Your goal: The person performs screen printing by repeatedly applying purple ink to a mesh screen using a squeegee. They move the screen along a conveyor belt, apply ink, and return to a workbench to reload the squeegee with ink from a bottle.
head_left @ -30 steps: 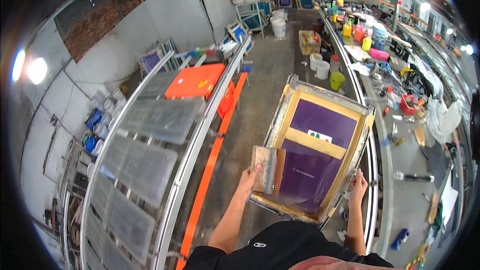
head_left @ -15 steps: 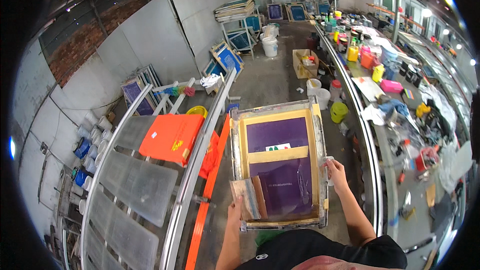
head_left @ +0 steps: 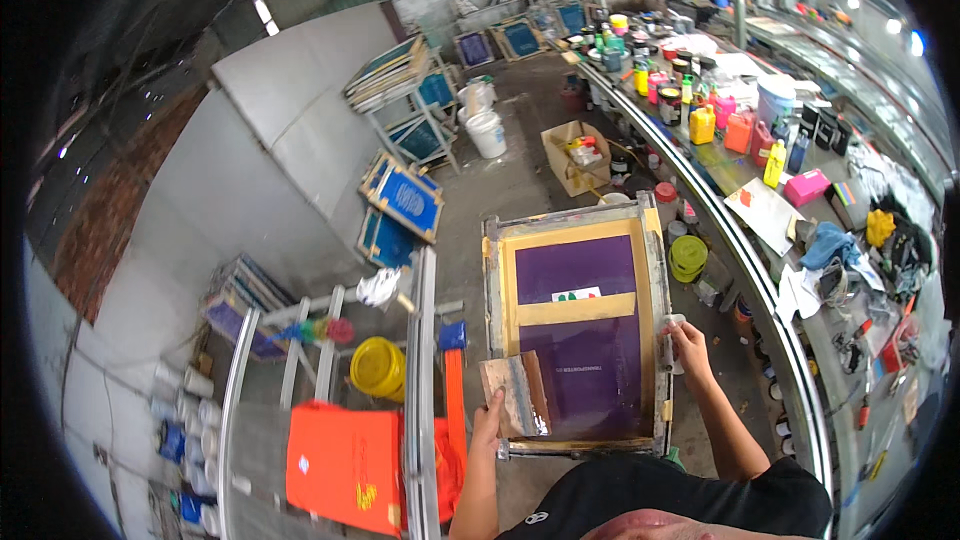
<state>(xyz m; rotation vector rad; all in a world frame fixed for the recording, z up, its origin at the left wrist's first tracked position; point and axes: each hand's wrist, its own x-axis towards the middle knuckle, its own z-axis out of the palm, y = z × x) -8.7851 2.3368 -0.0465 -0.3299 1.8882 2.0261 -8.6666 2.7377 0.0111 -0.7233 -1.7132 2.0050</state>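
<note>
Framed purple screen (head_left: 590, 380), held up before the torso, over the aisle floor (head_left: 474, 210) between a metal rack and a long worktable. Left to right: the metal rack (head_left: 426, 340) bears an orange panel (head_left: 345, 465). Beside it, the left hand (head_left: 488, 420) has its thumb pressed over the outer edge of a wooden squeegee (head_left: 508, 398); the remaining fingers are hidden, so whether they also grip the rim beneath cannot be told. The squeegee overlaps the screen's near left corner, its long side roughly parallel to the left rim and its brown blade edge facing right. The screen's long axis runs away from the body, the far short end pointing up the aisle; a tan strip (head_left: 576, 309) crosses the mesh from side to side. The right hand (head_left: 688, 343) is closed on the right rim, with a pale piece at the contact. Farther right stands the worktable (head_left: 745, 177). The step in hand appears to be supporting screen and squeegee together; a next move would call for matched lift at both rims and steady thumb pressure on the squeegee.
</note>
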